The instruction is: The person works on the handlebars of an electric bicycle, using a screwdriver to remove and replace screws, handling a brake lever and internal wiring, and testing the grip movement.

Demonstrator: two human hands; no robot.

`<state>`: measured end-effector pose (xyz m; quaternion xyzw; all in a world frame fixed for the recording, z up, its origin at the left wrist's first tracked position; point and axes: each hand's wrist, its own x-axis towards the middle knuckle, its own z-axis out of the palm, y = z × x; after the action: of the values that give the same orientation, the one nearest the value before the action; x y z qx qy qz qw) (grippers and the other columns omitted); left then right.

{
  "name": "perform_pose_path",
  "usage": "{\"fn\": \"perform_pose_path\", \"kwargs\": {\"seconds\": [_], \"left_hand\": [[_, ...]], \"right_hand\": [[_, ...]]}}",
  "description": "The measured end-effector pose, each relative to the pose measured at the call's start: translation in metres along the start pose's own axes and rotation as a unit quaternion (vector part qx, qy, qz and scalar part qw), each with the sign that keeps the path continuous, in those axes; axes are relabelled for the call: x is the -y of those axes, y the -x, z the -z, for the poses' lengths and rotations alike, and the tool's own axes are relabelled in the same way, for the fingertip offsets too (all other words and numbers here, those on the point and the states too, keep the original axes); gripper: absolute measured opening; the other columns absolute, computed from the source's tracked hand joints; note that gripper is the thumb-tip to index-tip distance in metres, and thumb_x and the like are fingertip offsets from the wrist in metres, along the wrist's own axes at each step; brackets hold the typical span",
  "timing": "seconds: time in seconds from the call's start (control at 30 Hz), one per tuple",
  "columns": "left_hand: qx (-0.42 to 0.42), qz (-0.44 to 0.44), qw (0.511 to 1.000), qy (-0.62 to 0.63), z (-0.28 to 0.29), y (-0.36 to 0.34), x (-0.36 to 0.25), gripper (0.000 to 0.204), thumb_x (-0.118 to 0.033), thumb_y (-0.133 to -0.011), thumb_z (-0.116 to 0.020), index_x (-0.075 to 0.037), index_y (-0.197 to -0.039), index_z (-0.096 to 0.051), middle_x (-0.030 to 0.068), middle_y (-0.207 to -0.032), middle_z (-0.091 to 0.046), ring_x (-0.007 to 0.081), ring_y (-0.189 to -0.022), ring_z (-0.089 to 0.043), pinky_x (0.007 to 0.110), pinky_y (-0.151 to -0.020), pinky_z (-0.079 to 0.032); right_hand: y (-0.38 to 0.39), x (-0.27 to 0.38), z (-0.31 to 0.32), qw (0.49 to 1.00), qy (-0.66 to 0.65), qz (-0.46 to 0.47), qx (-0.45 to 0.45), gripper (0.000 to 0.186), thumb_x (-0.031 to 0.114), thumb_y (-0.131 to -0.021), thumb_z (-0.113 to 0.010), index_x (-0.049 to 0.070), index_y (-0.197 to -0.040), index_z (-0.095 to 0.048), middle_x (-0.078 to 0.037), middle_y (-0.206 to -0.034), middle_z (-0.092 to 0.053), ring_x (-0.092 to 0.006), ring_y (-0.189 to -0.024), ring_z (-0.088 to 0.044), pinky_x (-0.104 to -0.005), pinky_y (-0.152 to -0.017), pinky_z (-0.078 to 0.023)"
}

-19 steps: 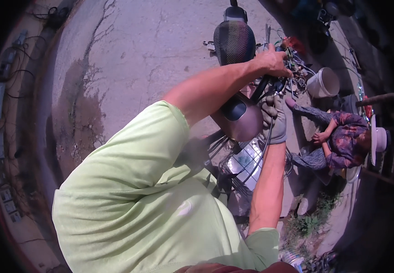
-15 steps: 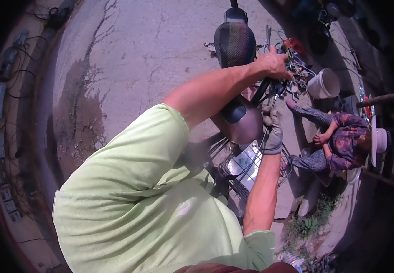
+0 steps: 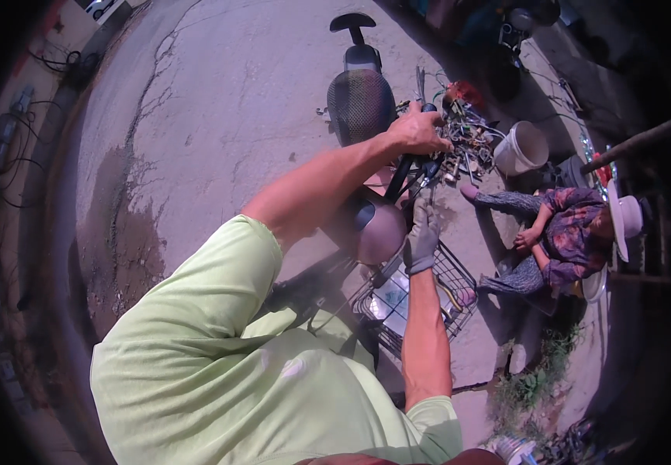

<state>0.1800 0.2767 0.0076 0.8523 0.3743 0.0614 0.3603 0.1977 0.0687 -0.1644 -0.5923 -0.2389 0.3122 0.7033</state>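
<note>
Sunny concrete yard. Left hand (image 3: 419, 130) wraps scooter handlebar (image 3: 407, 167); gloved right hand (image 3: 422, 236), half-curled, touches it lower, above basket (image 3: 459, 271). Loose grip: scooter (image 3: 362, 105) may tip.

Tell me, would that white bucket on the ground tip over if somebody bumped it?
Probably easily. The white bucket looks like thin plastic, so likely light. It seems tilted already, its open mouth showing. If it fell, its round wall might let it roll toward the pile of metal parts.

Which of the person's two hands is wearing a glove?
The right hand, in a grey glove low on the scooter's front above the wire basket; the left hand is bare.
</note>
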Motion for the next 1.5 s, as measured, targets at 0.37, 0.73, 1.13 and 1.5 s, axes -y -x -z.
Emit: {"fn": "perform_pose_path", "kwargs": {"seconds": [0.37,0.73,1.13,1.5], "left_hand": [[-0.01,-0.019,1.0,-0.011,-0.001,0.004,-0.001,0.08,-0.057,-0.083,-0.082,-0.015,-0.149,-0.063,0.0299,-0.153,-0.042,0.0499,-0.131,-0.061,0.051,-0.114,-0.049],[-0.003,0.032,0.999,0.015,0.008,0.016,0.001,0.077,-0.057,-0.084,-0.083,-0.016,-0.146,-0.065,0.0272,-0.155,-0.042,0.0465,-0.137,-0.057,0.049,-0.117,-0.047],[-0.003,-0.034,0.999,0.034,0.008,0.022,-0.006,0.07,-0.053,-0.086,-0.081,-0.014,-0.143,-0.067,0.0293,-0.153,-0.043,0.0491,-0.131,-0.061,0.051,-0.113,-0.05],[-0.011,-0.023,1.0,-0.007,-0.007,0.016,-0.001,0.073,-0.057,-0.088,-0.079,-0.018,-0.148,-0.066,0.0296,-0.157,-0.045,0.046,-0.139,-0.058,0.047,-0.119,-0.047]], "right_hand": [[-0.05,0.07,0.007,0.849,-0.39,-0.286,0.215,0.046,0.013,-0.108,-0.066,0.01,-0.153,-0.057,-0.004,-0.139,-0.069,-0.0186,-0.116,-0.069,-0.0376,-0.101,-0.056],[-0.048,0.041,0.003,0.881,-0.369,-0.205,0.214,0.039,0.023,-0.113,-0.06,0.004,-0.147,-0.061,-0.009,-0.131,-0.072,-0.0236,-0.119,-0.067,-0.0398,-0.107,-0.053],[-0.022,0.127,-0.007,0.97,0.055,-0.208,0.113,0.031,0.037,-0.113,-0.06,0.01,-0.108,-0.073,-0.001,-0.08,-0.069,-0.0096,-0.061,-0.059,-0.0251,-0.053,-0.045],[0.117,0.08,0.17,0.828,0.55,-0.003,0.109,0.062,0.026,-0.084,-0.089,0.003,-0.138,-0.067,-0.018,-0.129,-0.072,-0.0347,-0.118,-0.069,-0.0449,-0.102,-0.054]]}}
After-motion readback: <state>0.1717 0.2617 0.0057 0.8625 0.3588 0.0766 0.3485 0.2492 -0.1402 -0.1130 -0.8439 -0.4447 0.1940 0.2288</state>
